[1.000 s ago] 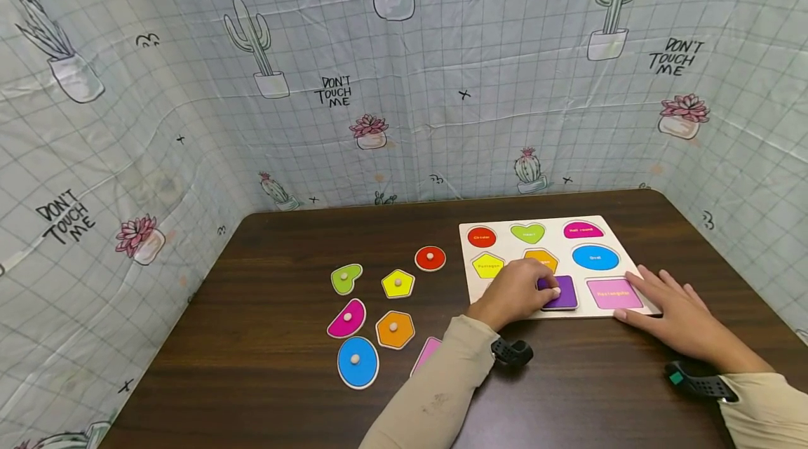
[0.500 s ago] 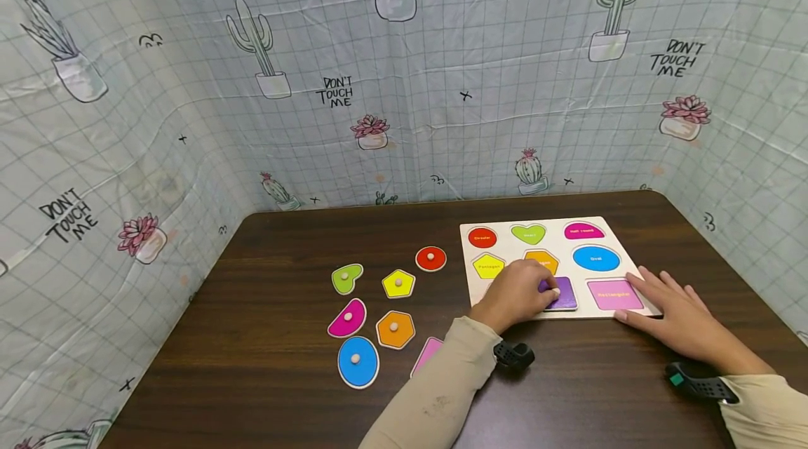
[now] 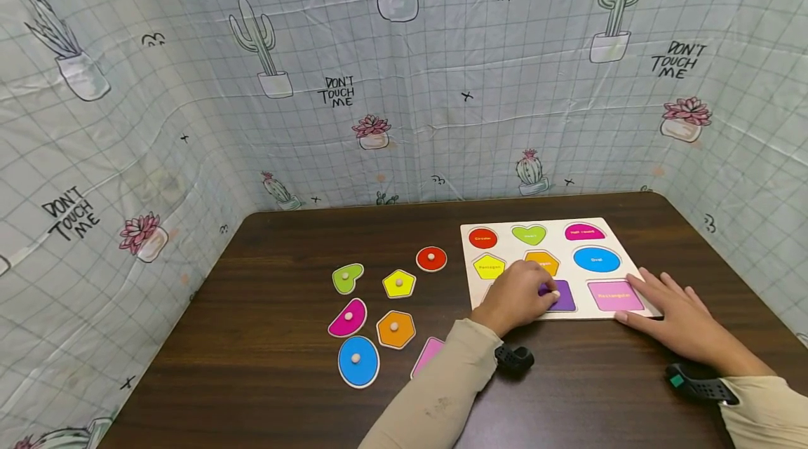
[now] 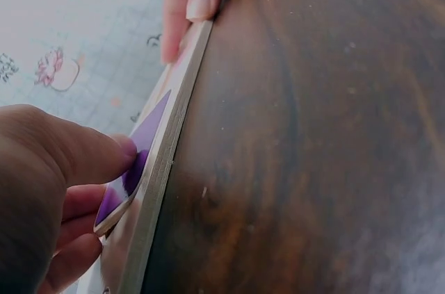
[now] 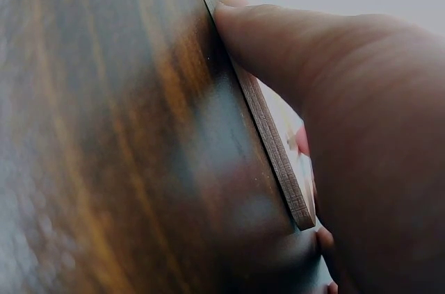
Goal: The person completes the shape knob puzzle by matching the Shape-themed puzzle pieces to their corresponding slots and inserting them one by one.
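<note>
Purple straight-sided wooden piece (image 3: 565, 299) is sitting lower at its right edge than a second ago

The person's left hand (image 3: 517, 293) is pinching that piece over the middle of the bottom row of the white wooden shape board (image 3: 557, 242). Right hand (image 3: 682, 319) is lying with straight fingers across the board's near right corner, gripping nothing. In the left wrist view one corner of the piece is standing proud of the board, so it is apparently tilting; whether the far side is seated, I cannot tell. It could be jamming askew if force is coming down on one side only. The board could be slipping if the right hand is bearing too lightly. Beige fabric sleeve (image 3: 438, 379) is hiding part of a pink flat wooden piece (image 3: 426, 354), and could be nudging it if dragged.
</note>
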A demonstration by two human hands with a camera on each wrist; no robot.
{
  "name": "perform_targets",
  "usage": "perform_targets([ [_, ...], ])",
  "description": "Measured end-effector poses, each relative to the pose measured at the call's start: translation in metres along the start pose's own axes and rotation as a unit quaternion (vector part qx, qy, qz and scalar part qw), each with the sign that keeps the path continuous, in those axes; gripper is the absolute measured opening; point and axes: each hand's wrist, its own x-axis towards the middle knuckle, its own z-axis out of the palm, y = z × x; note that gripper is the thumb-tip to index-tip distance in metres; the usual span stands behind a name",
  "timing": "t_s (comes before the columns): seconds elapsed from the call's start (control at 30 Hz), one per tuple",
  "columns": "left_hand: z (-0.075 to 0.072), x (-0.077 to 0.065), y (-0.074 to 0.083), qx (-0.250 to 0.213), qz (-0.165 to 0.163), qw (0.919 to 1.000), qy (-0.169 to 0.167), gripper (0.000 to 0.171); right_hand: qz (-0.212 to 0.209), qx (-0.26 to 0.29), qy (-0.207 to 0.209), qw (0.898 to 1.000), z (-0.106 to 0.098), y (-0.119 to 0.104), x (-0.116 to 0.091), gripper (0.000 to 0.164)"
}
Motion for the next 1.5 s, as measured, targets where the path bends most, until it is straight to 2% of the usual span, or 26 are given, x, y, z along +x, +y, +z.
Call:
perform_targets([
  [0.43,-0.001,0.001,0.001,0.032,0.007,0.9995,0.002,0.014,0.000,-0.001,-0.001,1.000,-0.001,0.000,0.001,0.087],
  [0.9,0.001,-0.001,-0.003,0.041,0.010,0.9991,0.004,0.016,-0.002,-0.003,-0.002,1.000,0.001,0.001,0.004,0.087],
  [1.1,0.000,-0.002,-0.003,0.040,0.015,0.9990,-0.009,0.016,0.007,-0.001,-0.008,1.000,0.002,0.000,0.001,0.088],
  [1.2,-0.001,-0.002,-0.004,0.012,0.013,0.9997,-0.018,0.017,0.008,-0.001,-0.007,1.000,0.003,0.000,0.000,0.087],
  [1.37,-0.011,-0.002,-0.009,-0.064,0.000,0.9976,-0.027,0.021,0.003,-0.003,-0.001,1.000,0.003,-0.001,0.000,0.087],
  [1.5,-0.024,-0.005,-0.018,-0.099,-0.023,0.9948,-0.014,0.020,-0.001,-0.001,-0.001,1.000,0.000,-0.002,0.001,0.086],
])
